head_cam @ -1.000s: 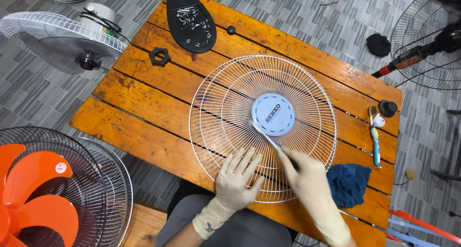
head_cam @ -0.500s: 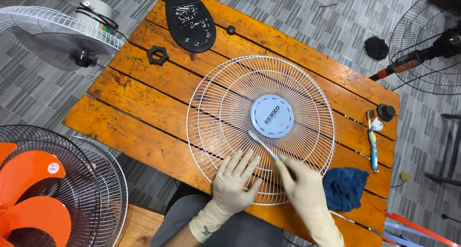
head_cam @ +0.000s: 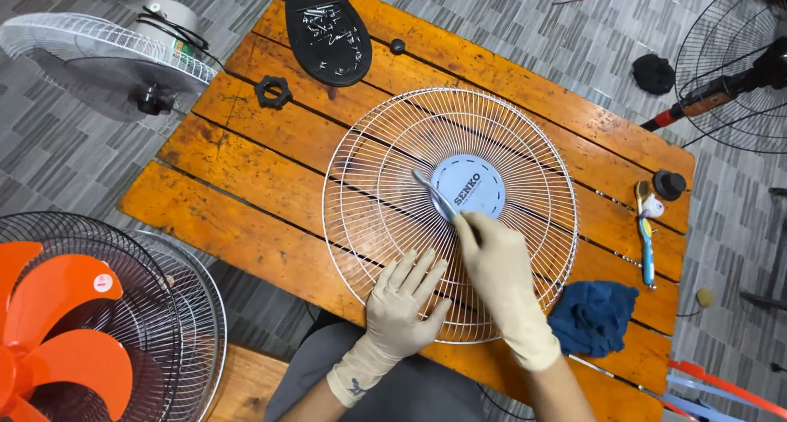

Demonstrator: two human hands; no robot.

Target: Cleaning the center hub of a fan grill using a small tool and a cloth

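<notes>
Here a white wire fan guard lies flat on the orange wooden desk, its pale blue round centre cap facing up; the gloved left hand rests open and flat on the near rim of the guard, fingers spread, its grip closed on nothing; the gloved right hand has its grip wrapped about the handle of a slim tool, whose pale tip lies across the wires just left of the centre cap. Beside the right wrist a dark blue cloth sits crumpled on the desk, touching the guard's rim or nearly so; further right lie a blue-handled brush and a small black cap. At the far edge of the desk are a black teardrop-shaped cover, a black nut and a small black knob. On the floor to the left stand an orange-bladed fan in a dark guard and a white fan head.
</notes>
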